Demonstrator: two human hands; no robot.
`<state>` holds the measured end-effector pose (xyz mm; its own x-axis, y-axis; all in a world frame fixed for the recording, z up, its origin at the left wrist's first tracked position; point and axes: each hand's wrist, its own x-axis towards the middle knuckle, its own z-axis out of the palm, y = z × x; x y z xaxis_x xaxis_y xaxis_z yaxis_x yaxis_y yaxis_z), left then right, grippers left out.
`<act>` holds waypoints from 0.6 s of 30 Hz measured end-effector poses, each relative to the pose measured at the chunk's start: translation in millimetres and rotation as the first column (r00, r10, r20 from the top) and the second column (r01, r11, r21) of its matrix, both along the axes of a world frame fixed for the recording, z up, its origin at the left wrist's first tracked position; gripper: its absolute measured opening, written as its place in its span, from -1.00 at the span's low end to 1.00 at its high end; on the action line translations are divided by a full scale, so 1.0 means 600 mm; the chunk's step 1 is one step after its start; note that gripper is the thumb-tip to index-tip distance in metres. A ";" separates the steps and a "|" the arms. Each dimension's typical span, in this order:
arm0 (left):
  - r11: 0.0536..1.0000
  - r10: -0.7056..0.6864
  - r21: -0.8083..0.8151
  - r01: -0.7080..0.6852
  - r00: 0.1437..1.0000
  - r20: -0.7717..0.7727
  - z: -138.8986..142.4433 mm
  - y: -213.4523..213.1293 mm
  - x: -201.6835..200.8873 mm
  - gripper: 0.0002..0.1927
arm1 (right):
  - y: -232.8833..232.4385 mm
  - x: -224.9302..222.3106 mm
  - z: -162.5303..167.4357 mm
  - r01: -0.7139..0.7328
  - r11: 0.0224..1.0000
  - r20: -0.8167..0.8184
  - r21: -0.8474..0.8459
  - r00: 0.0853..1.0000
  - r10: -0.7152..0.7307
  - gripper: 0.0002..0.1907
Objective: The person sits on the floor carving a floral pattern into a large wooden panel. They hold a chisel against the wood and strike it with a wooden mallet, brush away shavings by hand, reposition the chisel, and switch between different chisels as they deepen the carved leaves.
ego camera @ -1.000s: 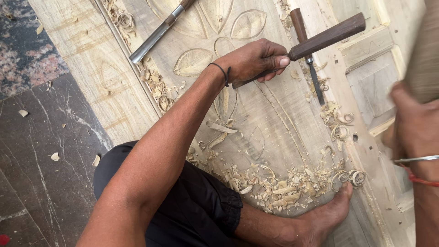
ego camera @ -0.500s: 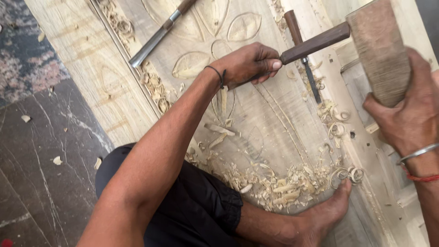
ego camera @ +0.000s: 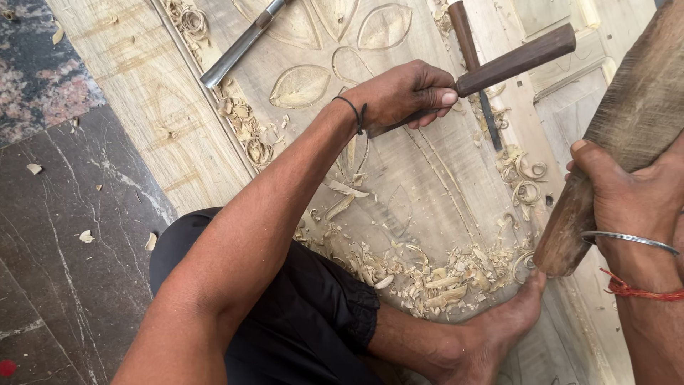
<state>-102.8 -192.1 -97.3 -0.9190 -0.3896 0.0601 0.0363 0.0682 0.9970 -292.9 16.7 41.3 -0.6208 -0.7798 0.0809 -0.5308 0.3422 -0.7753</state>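
The left hand (ego camera: 402, 93) is gripping a dark brown wooden-handled chisel (ego camera: 499, 68) against the pale carved wooden panel (ego camera: 427, 178). The right hand (ego camera: 630, 203) is closing around a heavy brown wooden mallet (ego camera: 620, 135) at the right. Curled wood shavings (ego camera: 427, 274) are lying near, beside a bare foot (ego camera: 491, 335).

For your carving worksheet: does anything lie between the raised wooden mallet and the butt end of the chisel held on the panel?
Nothing visible does: only open air separates the mallet from the chisel handle's end.
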 end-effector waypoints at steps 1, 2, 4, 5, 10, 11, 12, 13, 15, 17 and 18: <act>1.000 -0.007 0.011 0.007 1.000 0.002 -0.002 -0.002 -0.002 -0.59 | 0.000 0.004 0.003 -0.002 1.000 -0.002 -0.002 1.000 0.002 -0.49; 1.000 -0.006 0.012 0.005 1.000 0.006 -0.005 -0.005 -0.003 -0.59 | 0.002 0.006 0.005 -0.005 1.000 -0.003 -0.005 1.000 0.005 -0.49; 1.000 -0.001 0.026 0.001 1.000 0.014 -0.009 -0.007 -0.005 -0.58 | 0.008 0.001 0.004 -0.009 0.999 -0.018 0.042 1.000 0.009 -0.60; 1.000 0.000 0.011 -0.001 1.000 0.014 -0.010 -0.008 -0.004 -0.58 | 0.012 -0.004 0.003 -0.009 0.997 -0.031 0.081 0.999 0.012 -0.70; 1.000 -0.013 0.025 0.013 1.000 -0.014 -0.014 -0.009 -0.004 -0.58 | 0.028 -0.033 -0.009 0.046 0.996 -0.001 0.077 0.999 -0.046 -0.76; 1.000 -0.018 0.025 0.018 1.000 -0.004 -0.014 -0.008 -0.005 -0.59 | 0.028 -0.035 -0.009 0.076 0.991 -0.015 0.108 0.997 -0.075 -0.73; 0.999 -0.023 0.022 0.023 1.000 0.007 -0.014 -0.009 -0.006 -0.59 | 0.028 -0.034 -0.008 0.105 0.985 -0.030 0.137 0.994 -0.102 -0.68; 0.999 -0.027 0.017 0.027 0.999 0.018 -0.014 -0.010 -0.007 -0.60 | 0.026 -0.032 -0.006 0.139 0.989 0.125 0.056 0.981 -0.145 -0.71; 0.999 -0.047 0.010 0.047 0.999 0.022 -0.014 -0.010 -0.010 -0.60 | 0.021 -0.022 0.000 0.239 0.968 0.428 -0.077 0.885 -0.184 -0.71; 0.998 -0.054 0.018 0.054 0.998 0.036 -0.014 -0.013 -0.010 -0.61 | 0.016 -0.012 0.006 -0.152 0.988 -0.472 -0.017 0.873 0.126 -0.50; 0.998 -0.055 0.044 0.053 0.997 0.046 -0.014 -0.012 -0.011 -0.61 | 0.013 -0.011 0.009 -0.114 0.991 -0.553 0.074 0.822 0.136 -0.48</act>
<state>-109.2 -199.1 -106.0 -0.9404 -0.3402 0.0003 -0.0087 0.0250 0.9996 -299.3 24.3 47.0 -0.3760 -0.8568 0.3530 -0.9081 0.2648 -0.3245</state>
